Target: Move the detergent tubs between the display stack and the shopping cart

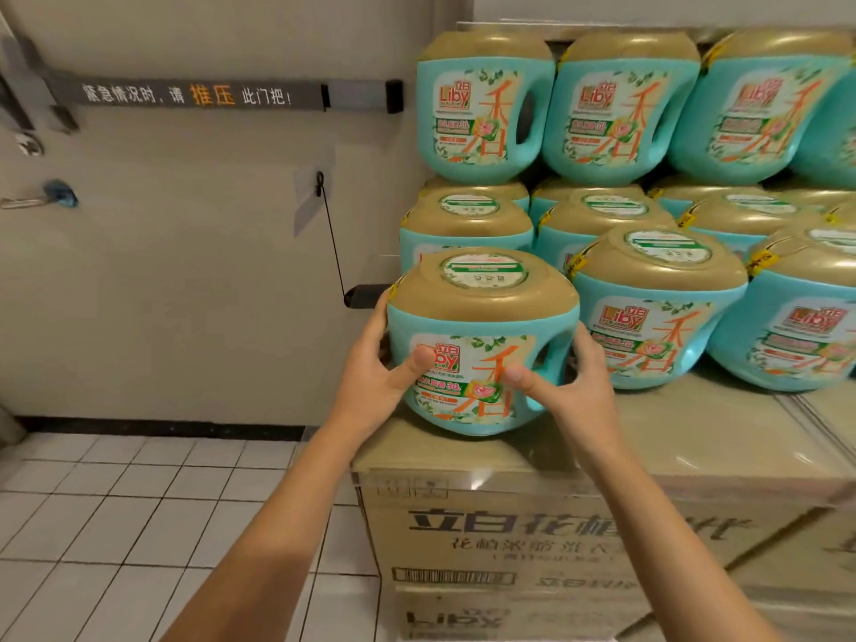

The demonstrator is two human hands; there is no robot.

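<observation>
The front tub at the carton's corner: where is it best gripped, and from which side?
Probably by its two flanks, one hand from each side, as the left hand and right hand do now: the tub is wide and round. Its moulded handle on the right would suit a one-handed grip from that side.

A shop — many identical teal plastic detergent tubs with gold lids (pixel 657 312) stand stacked on brown printed cardboard cartons (pixel 509 525).
</observation>
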